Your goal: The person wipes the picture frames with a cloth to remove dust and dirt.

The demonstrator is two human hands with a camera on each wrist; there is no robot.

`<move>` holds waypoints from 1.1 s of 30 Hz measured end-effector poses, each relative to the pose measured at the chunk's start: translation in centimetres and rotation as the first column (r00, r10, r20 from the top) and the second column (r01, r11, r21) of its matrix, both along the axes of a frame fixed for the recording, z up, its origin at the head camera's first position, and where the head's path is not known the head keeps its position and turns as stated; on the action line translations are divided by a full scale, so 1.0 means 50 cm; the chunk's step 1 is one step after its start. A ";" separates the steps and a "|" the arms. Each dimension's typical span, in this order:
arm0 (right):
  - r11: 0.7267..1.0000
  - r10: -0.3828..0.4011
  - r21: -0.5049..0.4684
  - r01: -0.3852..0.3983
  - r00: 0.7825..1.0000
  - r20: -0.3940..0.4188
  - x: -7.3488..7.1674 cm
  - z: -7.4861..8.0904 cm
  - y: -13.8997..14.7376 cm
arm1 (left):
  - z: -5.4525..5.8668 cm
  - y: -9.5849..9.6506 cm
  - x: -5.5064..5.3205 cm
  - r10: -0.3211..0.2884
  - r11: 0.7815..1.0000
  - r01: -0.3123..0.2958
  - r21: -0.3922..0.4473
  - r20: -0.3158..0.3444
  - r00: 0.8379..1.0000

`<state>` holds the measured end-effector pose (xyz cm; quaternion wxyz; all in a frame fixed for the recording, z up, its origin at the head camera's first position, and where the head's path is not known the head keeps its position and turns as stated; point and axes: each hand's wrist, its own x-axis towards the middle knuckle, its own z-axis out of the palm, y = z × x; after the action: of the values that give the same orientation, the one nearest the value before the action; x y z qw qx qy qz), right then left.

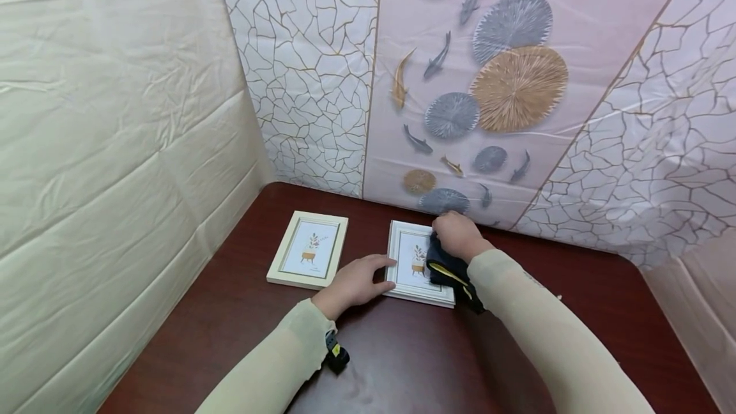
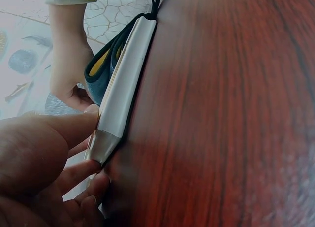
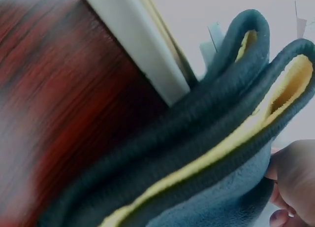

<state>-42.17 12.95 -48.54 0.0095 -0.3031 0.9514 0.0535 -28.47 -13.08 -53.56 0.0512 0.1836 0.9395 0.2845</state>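
Note:
A white picture frame (image 1: 422,297) with a plant print lies flat on the dark red table. My left hand (image 1: 359,281) holds its left edge near the front corner; in the left wrist view the thumb (image 2: 81,123) is at the rim and the curled fingers touch the side. My right hand (image 1: 457,235) grips a folded dark blue cloth (image 1: 445,264) with a yellow inside, pressed on the right part of the print. That part is hidden. In the right wrist view the cloth (image 3: 211,158) hangs in folds past the frame's edge (image 3: 142,45).
To the left lies a cream picture frame (image 1: 277,267) with a similar print. The glossy table (image 1: 397,356) meets patterned wall covering (image 1: 310,82) behind and pale fabric (image 1: 115,145) at the left. Small pale bits lie beyond my right forearm.

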 end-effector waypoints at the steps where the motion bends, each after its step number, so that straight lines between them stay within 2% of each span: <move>1: 1.000 -0.001 -0.010 0.001 1.000 0.001 -0.001 -0.001 -0.002 | 0.001 0.000 0.000 -0.001 1.000 0.001 0.003 0.003 1.000; 12: 0.993 0.001 -0.118 0.002 1.000 0.021 0.000 -0.007 -0.043 | -0.001 0.000 0.003 -0.002 1.000 0.002 0.009 -0.005 1.000; 18: 0.990 0.026 -0.140 -0.023 0.999 0.021 0.005 0.004 -0.068 | -0.004 -0.003 -0.001 -0.011 1.000 0.011 0.010 -0.017 1.000; 26: 0.988 0.028 -0.151 -0.022 0.999 0.033 -0.004 -0.003 -0.088 | -0.006 -0.006 -0.005 -0.015 1.000 0.015 0.000 -0.011 1.000; 33: 0.987 0.033 -0.157 -0.029 0.999 0.025 -0.009 -0.011 -0.106 | 0.005 -0.006 -0.005 -0.029 0.999 0.029 -0.027 0.000 1.000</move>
<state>-42.63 7.63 -49.08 -0.0019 -0.3182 0.9477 -0.0253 -28.69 -13.37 -53.32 0.0576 0.1963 0.9406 0.2711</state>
